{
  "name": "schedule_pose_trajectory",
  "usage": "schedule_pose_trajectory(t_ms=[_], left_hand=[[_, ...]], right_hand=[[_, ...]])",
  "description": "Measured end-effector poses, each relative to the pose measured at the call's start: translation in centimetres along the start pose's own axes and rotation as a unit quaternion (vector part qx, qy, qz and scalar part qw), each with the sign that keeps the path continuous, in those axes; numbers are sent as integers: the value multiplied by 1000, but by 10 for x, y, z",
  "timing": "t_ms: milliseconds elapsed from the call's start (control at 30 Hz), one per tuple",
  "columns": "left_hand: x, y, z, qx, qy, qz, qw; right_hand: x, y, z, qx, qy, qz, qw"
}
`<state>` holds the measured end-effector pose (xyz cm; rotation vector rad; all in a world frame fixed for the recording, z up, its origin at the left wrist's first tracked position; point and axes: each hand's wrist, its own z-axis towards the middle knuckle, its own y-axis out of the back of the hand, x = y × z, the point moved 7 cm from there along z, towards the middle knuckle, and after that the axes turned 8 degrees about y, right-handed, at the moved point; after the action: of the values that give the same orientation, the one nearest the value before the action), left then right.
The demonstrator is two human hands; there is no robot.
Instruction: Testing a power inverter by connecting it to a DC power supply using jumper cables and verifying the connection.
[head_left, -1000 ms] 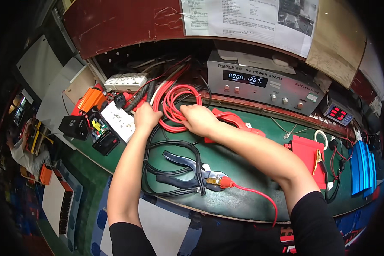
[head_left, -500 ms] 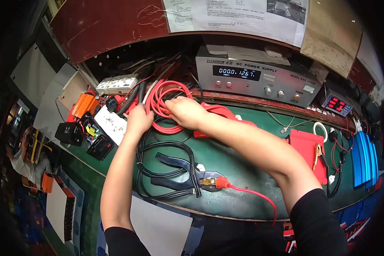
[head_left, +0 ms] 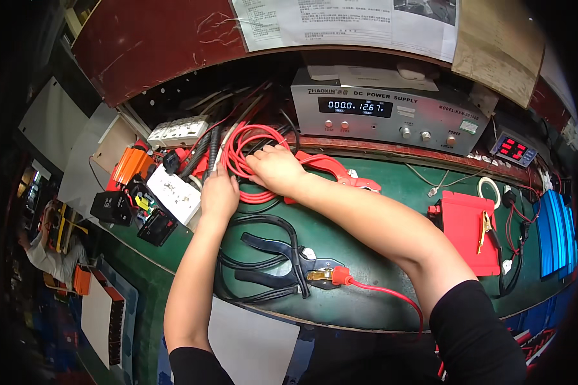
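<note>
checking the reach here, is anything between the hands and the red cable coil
Nothing visible. The left hand and right hand both already rest on the red cable coil at the back of the green bench. The black clamp lies nearer the person, beneath the forearms, not in the way.

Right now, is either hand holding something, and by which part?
Both hands rest on the red cable coil: the right hand over its near loops, the left hand at its left edge. A closed grip cannot be told.
</note>
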<state>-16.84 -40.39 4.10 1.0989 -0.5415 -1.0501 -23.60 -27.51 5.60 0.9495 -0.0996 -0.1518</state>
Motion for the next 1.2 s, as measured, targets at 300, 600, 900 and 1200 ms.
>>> schedule_pose_trajectory(t_ms=[300,600,900,1200], left_hand=[[-41,109,-70,-78,-108,-129,983],[-47,72,-168,165,-53,-166,971],[-71,65,-162,223,-144,-203,942],[-68,68,-168,201,-129,-204,949]], right_hand=[[-7,110,-60,49,52,11,997],[-56,93,-153,237,-170,22,956],[-57,74,-161,265,-224,9,938],[-14,270,-236,86,-171,-53,980]])
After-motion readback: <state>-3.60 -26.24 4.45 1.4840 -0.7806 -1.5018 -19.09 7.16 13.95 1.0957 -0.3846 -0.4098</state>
